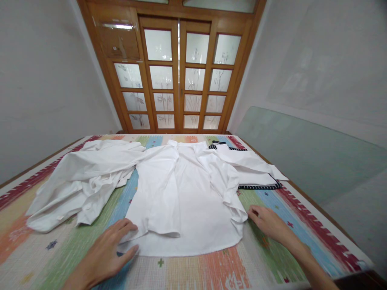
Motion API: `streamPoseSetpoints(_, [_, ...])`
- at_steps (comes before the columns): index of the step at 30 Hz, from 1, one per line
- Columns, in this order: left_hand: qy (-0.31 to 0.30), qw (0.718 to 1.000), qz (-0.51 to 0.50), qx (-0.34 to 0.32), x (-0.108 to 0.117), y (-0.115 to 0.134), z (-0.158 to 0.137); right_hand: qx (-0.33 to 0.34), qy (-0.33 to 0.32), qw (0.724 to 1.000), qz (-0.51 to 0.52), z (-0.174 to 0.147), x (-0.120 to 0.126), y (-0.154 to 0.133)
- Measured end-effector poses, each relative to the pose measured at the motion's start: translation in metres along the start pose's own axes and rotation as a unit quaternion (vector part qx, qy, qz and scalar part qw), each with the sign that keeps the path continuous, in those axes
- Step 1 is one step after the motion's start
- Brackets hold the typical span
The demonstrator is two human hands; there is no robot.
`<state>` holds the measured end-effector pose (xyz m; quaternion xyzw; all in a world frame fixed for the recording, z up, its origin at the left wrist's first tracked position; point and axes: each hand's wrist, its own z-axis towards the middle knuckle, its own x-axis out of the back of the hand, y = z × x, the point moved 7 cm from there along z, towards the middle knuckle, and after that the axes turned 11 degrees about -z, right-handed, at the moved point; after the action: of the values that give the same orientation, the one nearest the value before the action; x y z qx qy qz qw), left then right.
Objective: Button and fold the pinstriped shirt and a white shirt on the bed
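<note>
A white long-sleeved shirt (196, 201) lies spread in the middle of the patterned cloth, collar end away from me and curved hem towards me. One sleeve is folded down over its left side; the other lies crumpled along the right side. My left hand (105, 245) rests at the lower left corner of the hem, thumb and fingers apart, fingertips on the fabric. At the right, my right hand (266, 219) has its fingers curled together at the edge of the crumpled sleeve's cuff, seemingly pinching it. The fingertips' grip is partly hidden.
Another white garment (87, 173) lies loosely heaped at the left. At the back right is a folded white garment (254, 165) over a black-and-white edged piece (260, 187). A multicoloured striped cloth (169, 272) covers the surface. Wooden glass-paned doors (181, 76) stand beyond, with walls on both sides.
</note>
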<state>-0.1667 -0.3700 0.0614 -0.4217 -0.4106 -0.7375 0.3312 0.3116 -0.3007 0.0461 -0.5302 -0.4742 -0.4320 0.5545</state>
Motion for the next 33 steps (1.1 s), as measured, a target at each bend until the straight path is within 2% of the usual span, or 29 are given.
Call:
streamPoseSetpoints(2, [-0.009, 1.000, -0.008, 0.014, -0.005, 0.002, 0.005, -0.016, 0.013, 1.000, 0.004, -0.004, -0.003, -0.001])
streamPoseSetpoints(6, [-0.042, 0.998, -0.032, 0.022, -0.017, 0.008, 0.017, 0.000, 0.011, 1.000, 0.027, -0.010, -0.004, -0.023])
streamPoseSetpoints(10, [-0.039, 0.999, -0.014, 0.003, -0.024, 0.017, 0.023, -0.006, 0.032, 0.999, 0.013, -0.010, -0.008, -0.036])
streamPoseSetpoints(14, [0.023, 0.999, 0.027, -0.025, -0.019, 0.025, 0.026, 0.018, 0.044, 0.999, 0.024, -0.005, -0.009, -0.032])
streamPoseSetpoints(17, [0.085, 0.995, 0.036, -0.034, -0.005, 0.028, 0.025, 0.024, 0.082, 0.996, 0.028, -0.003, 0.002, -0.019])
streamPoseSetpoints(23, [0.197, 0.977, 0.079, -0.010, 0.035, 0.020, 0.006, -0.047, 0.153, 0.987, -0.029, -0.009, 0.030, 0.021])
streamPoseSetpoints(26, [0.224, 0.968, 0.109, 0.028, 0.047, 0.004, -0.014, -0.069, 0.124, 0.986, -0.084, -0.013, 0.024, 0.036])
streamPoseSetpoints(28, [0.202, 0.973, 0.107, 0.043, 0.045, -0.006, -0.026, -0.076, 0.071, 0.987, -0.121, -0.015, 0.011, 0.043])
streamPoseSetpoints(30, [0.148, 0.984, 0.088, 0.046, 0.036, -0.012, -0.035, -0.075, 0.028, 0.985, -0.150, -0.018, 0.000, 0.045])
streamPoseSetpoints(33, [0.080, 0.994, 0.063, 0.041, 0.021, -0.011, -0.043, -0.063, 0.030, 0.983, -0.168, -0.019, 0.001, 0.035])
